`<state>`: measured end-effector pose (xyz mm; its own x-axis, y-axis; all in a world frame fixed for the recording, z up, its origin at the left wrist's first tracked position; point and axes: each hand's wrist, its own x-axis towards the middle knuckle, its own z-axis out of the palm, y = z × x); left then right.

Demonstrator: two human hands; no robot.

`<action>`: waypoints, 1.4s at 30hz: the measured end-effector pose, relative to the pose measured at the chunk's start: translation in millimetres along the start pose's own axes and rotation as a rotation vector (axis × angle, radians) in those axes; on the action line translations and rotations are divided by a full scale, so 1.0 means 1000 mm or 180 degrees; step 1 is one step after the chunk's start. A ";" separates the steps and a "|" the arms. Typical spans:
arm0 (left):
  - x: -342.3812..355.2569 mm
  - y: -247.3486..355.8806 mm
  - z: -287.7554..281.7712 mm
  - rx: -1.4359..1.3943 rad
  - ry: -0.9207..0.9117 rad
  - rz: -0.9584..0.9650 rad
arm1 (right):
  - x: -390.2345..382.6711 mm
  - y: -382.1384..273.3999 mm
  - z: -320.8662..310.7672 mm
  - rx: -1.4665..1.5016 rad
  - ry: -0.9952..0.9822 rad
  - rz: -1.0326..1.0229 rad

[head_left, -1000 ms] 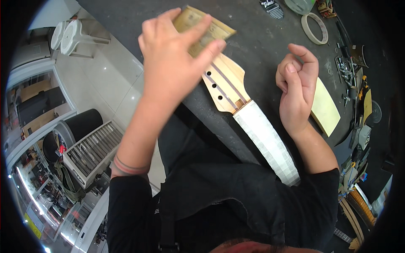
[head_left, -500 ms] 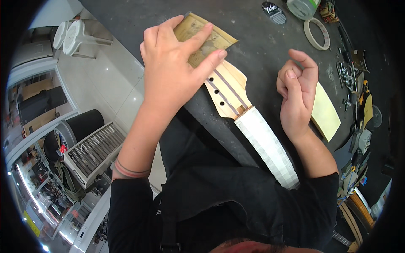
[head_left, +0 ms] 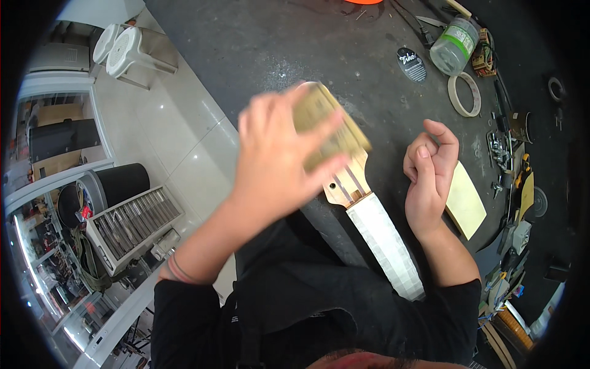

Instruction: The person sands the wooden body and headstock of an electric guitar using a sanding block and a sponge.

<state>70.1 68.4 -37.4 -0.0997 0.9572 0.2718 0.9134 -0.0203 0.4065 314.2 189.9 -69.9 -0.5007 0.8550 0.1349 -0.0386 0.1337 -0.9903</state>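
My left hand (head_left: pixel 273 150), smeared by motion, presses a yellow-brown sheet of sandpaper (head_left: pixel 322 117) onto the face of a pale wooden guitar headstock (head_left: pixel 349 178). Its fingers and thumb spread over the sheet. Most of the headstock lies under sandpaper and hand; one peg hole and dark lengthwise stripes show near its base. Whitish tape covers the fretboard side of the guitar neck (head_left: pixel 387 246), which runs down toward my right arm. To the right of the neck, my right hand (head_left: pixel 430 172) is curled, thumb against the fingers, with nothing visible in it.
A pale yellow block (head_left: pixel 465 200) lies beside my right hand. Farther off are a tape roll (head_left: pixel 464 95), a clear jar with a green band (head_left: pixel 455 46) and a black oval card (head_left: pixel 412 64). Small metal hardware and tools crowd the right side of the dark bench (head_left: pixel 246 55).
My left hand and the sandpaper have slid along the headstock toward the neck, covering more peg holes. The whole view has shifted a little. My right hand keeps its curled pose.
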 end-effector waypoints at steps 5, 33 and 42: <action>-0.001 0.023 0.005 -0.0020 0.0088 -0.0073 | 0.002 0.000 0.000 0.0003 0.0007 -0.0058; -0.019 0.005 -0.003 -0.0054 0.0089 0.0070 | 0.002 -0.001 0.000 0.0061 0.0026 0.0089; -0.019 -0.005 -0.011 -0.0005 0.0098 -0.0068 | 0.003 -0.001 0.001 -0.0058 0.0011 0.0076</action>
<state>63.6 46.9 -35.3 -0.1313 0.9480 0.2897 0.9104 -0.0003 0.4138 312.0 191.8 -68.9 -0.4983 0.8598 0.1113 -0.0110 0.1222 -0.9925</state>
